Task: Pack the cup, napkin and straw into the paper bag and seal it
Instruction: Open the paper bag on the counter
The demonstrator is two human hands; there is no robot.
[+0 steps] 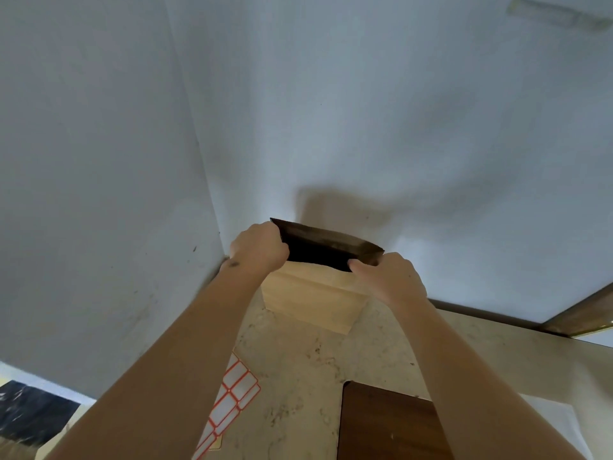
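A tan paper bag [311, 300] stands upright on the marble counter, close to the wall corner. Its mouth gapes open and the inside is dark; nothing in it can be made out. My left hand [258, 249] grips the left end of the bag's top edge. My right hand [388, 277] grips the right end of that edge. No cup, napkin or straw shows anywhere in view.
A sheet of white labels with orange-red borders [232, 400] lies on the marble counter [298, 376] under my left forearm. A dark wooden board [384, 423] lies at the near right. White walls meet in a corner just left of the bag.
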